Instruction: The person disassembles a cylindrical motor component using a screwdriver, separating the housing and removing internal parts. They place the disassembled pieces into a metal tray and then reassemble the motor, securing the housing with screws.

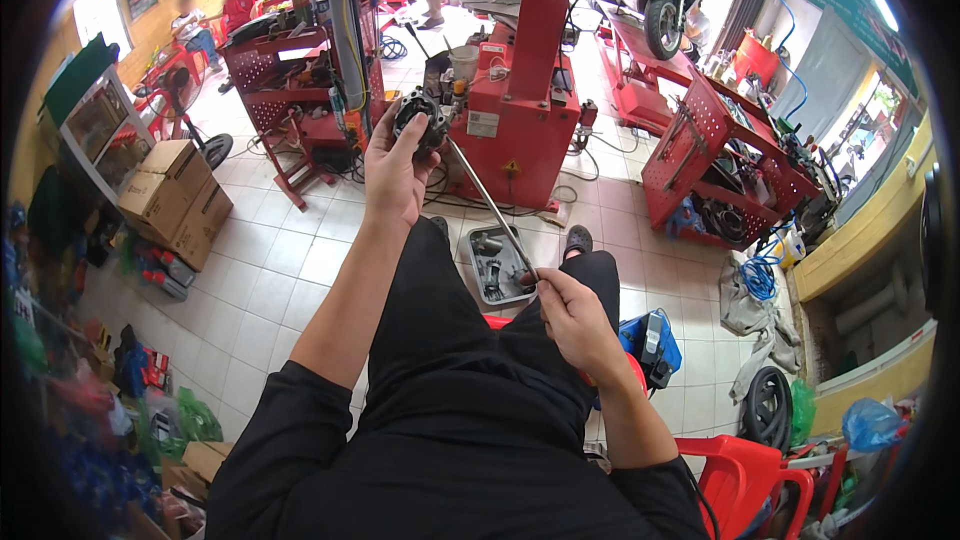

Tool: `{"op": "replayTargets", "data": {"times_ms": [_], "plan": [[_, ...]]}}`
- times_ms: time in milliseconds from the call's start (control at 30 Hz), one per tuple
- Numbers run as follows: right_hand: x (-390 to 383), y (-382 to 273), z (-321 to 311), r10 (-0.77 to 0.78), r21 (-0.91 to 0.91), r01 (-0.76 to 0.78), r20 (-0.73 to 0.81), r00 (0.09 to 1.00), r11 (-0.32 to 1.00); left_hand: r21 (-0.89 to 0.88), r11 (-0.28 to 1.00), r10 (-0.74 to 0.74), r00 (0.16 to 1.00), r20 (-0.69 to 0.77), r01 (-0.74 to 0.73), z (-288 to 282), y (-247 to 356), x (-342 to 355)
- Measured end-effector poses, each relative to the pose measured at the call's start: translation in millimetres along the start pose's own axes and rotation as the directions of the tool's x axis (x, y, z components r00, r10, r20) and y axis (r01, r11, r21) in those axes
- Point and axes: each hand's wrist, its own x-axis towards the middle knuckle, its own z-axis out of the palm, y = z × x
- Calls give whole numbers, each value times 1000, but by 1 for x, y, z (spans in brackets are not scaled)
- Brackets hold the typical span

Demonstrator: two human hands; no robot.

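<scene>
Raised in front of me, my left hand is closed round a dark metal engine part with a rounded body, its thumb pressed on the near face. My right hand, lower and over my right thigh, grips the near end of a long, thin metal rod-like tool. The rod slants up to the left, and its far end meets the right side of the part; whether it sits in a fastener cannot be made out. Below the rod, a grey tray on the floor between my feet holds several metal parts.
Ahead stands a red lift base with a column. Red tool carts flank it, and a scooter is raised behind. Cardboard boxes are at left, a blue bag by my right leg, a red chair lower right. Two people sit far left.
</scene>
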Motion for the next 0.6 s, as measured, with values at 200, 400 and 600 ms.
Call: {"op": "replayTargets", "data": {"times_ms": [200,400,600], "plan": [[1,2,0,-8,6,8,6,1000,1000,23,1000,8,1000,-5,-8,-1,-1,0],[4,10,1,-77,107,75,8,997,991,23,1000,18,1000,-26,-17,7,-1,-4],[4,7,2,-65,103,63,16,998,993,27,999,48,998,-44,-47,5,-1,-2]]}}
